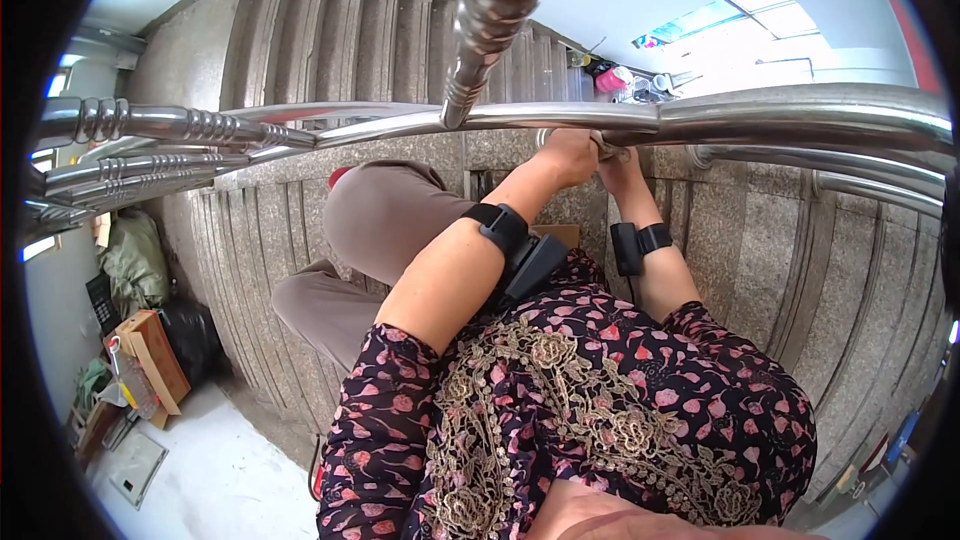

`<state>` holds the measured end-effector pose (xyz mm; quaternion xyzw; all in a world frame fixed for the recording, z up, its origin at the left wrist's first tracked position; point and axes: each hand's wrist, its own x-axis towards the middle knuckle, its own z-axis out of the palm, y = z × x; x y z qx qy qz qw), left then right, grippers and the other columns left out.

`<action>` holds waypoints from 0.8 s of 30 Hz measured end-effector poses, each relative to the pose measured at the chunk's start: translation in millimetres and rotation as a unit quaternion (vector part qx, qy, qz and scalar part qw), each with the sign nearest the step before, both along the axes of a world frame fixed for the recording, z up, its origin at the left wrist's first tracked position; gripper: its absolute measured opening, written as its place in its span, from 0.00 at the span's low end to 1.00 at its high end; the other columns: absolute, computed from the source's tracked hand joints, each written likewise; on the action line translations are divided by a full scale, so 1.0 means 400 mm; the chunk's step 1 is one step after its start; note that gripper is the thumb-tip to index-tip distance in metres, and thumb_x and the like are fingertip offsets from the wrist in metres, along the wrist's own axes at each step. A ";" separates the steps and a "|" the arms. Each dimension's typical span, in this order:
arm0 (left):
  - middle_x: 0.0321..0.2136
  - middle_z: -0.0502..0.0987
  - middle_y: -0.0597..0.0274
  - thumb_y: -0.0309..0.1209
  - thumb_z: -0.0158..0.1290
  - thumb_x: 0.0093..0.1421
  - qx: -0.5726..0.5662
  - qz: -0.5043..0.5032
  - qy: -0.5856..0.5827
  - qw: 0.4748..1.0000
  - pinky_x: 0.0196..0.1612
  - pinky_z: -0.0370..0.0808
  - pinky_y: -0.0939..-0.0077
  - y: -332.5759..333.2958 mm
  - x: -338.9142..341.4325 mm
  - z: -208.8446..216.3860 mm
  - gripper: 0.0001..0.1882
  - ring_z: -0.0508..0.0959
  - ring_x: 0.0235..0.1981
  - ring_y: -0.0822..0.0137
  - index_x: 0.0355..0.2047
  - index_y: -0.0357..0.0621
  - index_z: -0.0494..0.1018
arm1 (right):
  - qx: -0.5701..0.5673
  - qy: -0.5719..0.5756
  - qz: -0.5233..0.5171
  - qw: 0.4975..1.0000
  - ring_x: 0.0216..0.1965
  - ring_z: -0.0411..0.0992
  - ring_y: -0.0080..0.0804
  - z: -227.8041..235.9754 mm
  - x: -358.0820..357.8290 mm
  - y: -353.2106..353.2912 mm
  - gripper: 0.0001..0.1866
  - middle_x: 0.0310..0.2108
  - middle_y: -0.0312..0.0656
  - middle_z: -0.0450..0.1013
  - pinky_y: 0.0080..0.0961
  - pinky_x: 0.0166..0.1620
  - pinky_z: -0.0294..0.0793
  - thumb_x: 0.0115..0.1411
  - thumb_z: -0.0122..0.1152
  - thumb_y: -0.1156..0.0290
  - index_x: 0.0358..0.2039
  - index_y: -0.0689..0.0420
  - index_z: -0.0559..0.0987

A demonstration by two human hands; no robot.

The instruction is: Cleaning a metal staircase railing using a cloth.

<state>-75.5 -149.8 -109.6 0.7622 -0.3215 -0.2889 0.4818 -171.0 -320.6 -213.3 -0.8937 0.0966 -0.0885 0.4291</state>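
From afar I judge work at the stainless-steel railing point(560, 116) before the wearer underway, finished and remaining parts indistinguishable, the left hand point(570, 156) and right hand point(624, 170) close together beneath it, grips too hidden to tell, and the cardboard box point(160, 365) and black plastic bag point(190, 340) hiding any contents.

Metal handrail point(800, 116) spanning upper frame, blocking straight up past left hand point(572, 156) and right hand point(619, 166), ridged post point(492, 30) standing top centre, rails point(130, 122) crowding left edge, steps point(755, 240) leaving room centre right
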 end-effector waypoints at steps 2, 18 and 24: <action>0.38 0.74 0.31 0.29 0.41 0.58 0.076 -0.026 0.007 0.997 0.47 0.71 0.54 0.006 0.006 -0.006 0.15 0.74 0.43 0.38 0.37 0.31 0.72 | 0.368 -0.048 -0.024 0.928 0.49 0.71 0.32 -0.027 0.005 0.021 0.17 0.47 0.41 0.74 0.27 0.52 0.69 0.55 0.60 0.78 0.47 0.59 0.75; 0.28 0.78 0.41 0.33 0.48 0.53 0.041 0.007 -0.121 0.992 0.39 0.75 0.54 0.081 -0.044 0.046 0.13 0.79 0.34 0.44 0.23 0.37 0.77 | 0.314 0.199 -0.081 0.925 0.51 0.70 0.30 0.087 -0.060 0.142 0.18 0.51 0.39 0.71 0.31 0.48 0.73 0.66 0.47 0.66 0.54 0.56 0.71; 0.28 0.78 0.44 0.37 0.48 0.56 0.082 0.219 -0.046 0.971 0.39 0.75 0.52 0.227 -0.022 0.115 0.14 0.78 0.33 0.43 0.27 0.38 0.76 | 0.242 0.264 0.035 0.933 0.34 0.76 0.29 0.297 0.080 0.338 0.18 0.39 0.39 0.75 0.27 0.31 0.76 0.64 0.51 0.62 0.51 0.58 0.72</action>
